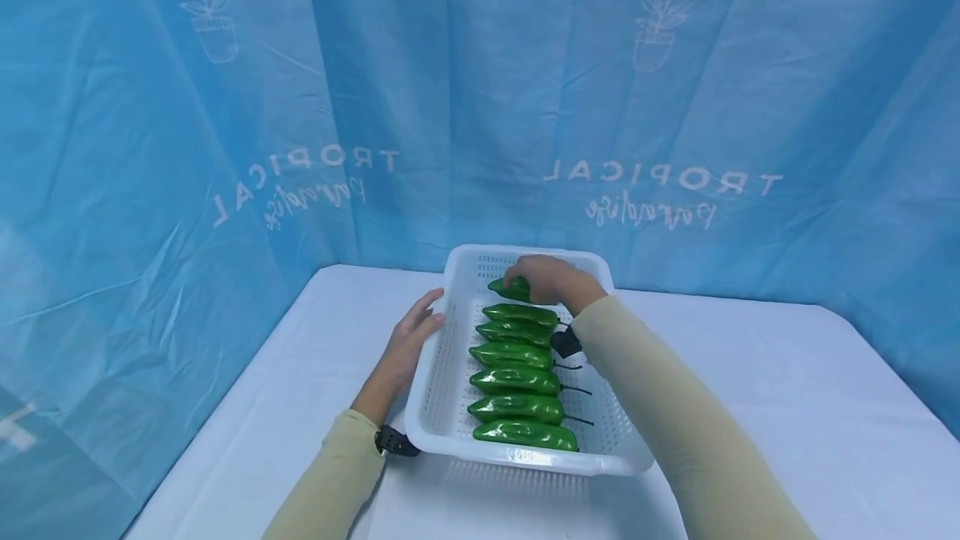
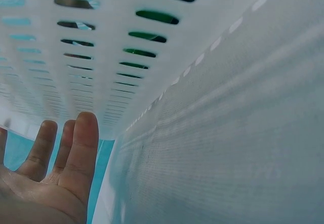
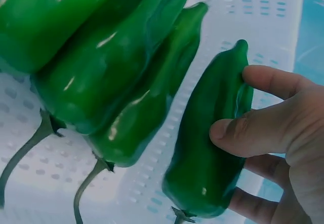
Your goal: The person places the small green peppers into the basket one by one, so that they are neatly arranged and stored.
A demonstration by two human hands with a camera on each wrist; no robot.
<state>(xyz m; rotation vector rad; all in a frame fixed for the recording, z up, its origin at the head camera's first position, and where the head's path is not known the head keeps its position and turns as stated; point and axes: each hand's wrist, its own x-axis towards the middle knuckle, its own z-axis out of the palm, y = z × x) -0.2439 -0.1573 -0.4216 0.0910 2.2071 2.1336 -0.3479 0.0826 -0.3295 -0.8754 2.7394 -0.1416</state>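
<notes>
A white perforated plastic basket holds several glossy green peppers in a column, stems pointing right. At its far end my right hand grips one green pepper, thumb on top and fingers along the far side. That pepper lies a little apart from the others, and its stem end is hidden from the head camera by the hand. My left hand is at the basket's left side, fingers extended against the rim. In the left wrist view, its straight fingers reach up beside the slotted wall.
The basket stands on a white-covered table. Blue printed sheeting hangs behind the table and along its left side. My right forearm crosses over the basket's right edge and covers some pepper stems.
</notes>
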